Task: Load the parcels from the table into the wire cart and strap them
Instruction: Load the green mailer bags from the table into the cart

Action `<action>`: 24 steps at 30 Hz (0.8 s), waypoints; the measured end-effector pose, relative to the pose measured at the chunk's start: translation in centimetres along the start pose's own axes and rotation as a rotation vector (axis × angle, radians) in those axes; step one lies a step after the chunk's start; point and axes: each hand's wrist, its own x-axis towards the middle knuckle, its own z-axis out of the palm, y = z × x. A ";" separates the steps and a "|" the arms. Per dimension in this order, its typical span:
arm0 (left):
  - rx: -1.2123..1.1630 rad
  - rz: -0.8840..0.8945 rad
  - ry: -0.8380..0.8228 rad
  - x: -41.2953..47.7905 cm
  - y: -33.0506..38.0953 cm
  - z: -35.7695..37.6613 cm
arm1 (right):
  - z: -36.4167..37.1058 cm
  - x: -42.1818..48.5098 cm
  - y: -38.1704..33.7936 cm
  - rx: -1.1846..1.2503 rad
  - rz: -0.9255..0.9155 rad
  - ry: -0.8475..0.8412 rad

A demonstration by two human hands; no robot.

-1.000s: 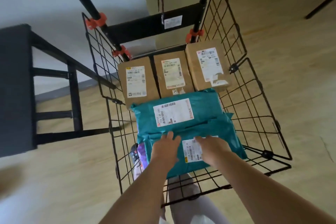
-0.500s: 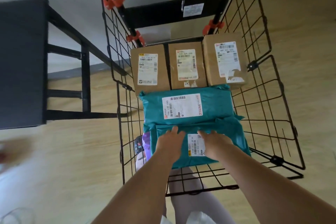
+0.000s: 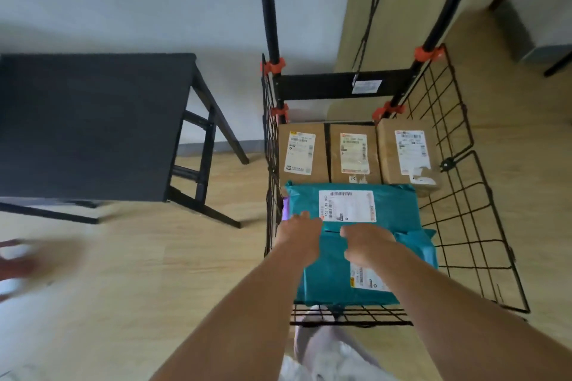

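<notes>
Both hands have slid forward from the near mailer's label to its far edge. Head view: left hand (image 3: 301,233) lies flat-fingered where near mailer (image 3: 328,281) meets far mailer (image 3: 393,204). Right hand (image 3: 368,244) rests beside it, fingers bent, grip unclear. Both mailers lie in the cart (image 3: 325,86), before three boxes (image 3: 354,158). Tabletop (image 3: 93,127) stands left.

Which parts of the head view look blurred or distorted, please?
Head view: the lower-left edge is smeared beyond recognition; straight lines of the wire cart and table splay from wide-angle distortion; the label on the far teal parcel is fairly sharp.
</notes>
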 end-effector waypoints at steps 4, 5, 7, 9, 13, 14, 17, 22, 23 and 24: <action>-0.021 0.009 0.161 -1.9 -2.7 -1.8 | -2.3 -2.0 -3.4 -0.011 -0.002 0.117; -0.028 0.011 0.202 -2.4 -3.5 -2.2 | -2.8 -2.5 -4.3 -0.031 -0.008 0.147; -0.053 0.004 0.278 -3.8 -5.1 -2.9 | -3.7 -3.6 -6.4 -0.061 -0.017 0.211; -0.100 -0.006 0.324 -5.3 -6.9 -3.4 | -4.3 -4.6 -8.8 -0.068 -0.014 0.284; -0.134 -0.075 0.337 -8.7 -11.5 -2.9 | -4.9 -6.1 -14.0 -0.103 -0.010 0.404; -0.148 -0.100 0.334 -9.6 -12.8 -2.6 | -4.9 -6.4 -15.3 -0.110 -0.027 0.423; -0.169 -0.163 0.321 -12.3 -16.4 -1.3 | -4.5 -7.1 -19.2 -0.150 -0.076 0.460; -0.198 -0.239 0.305 -16.2 -22.3 1.3 | -2.7 -7.8 -26.5 -0.242 -0.148 0.456; -0.211 -0.255 0.305 -17.0 -23.5 1.9 | -2.3 -7.8 -28.0 -0.251 -0.164 0.446; -0.224 -0.269 0.305 -17.7 -24.7 2.5 | -2.0 -7.9 -29.5 -0.260 -0.178 0.437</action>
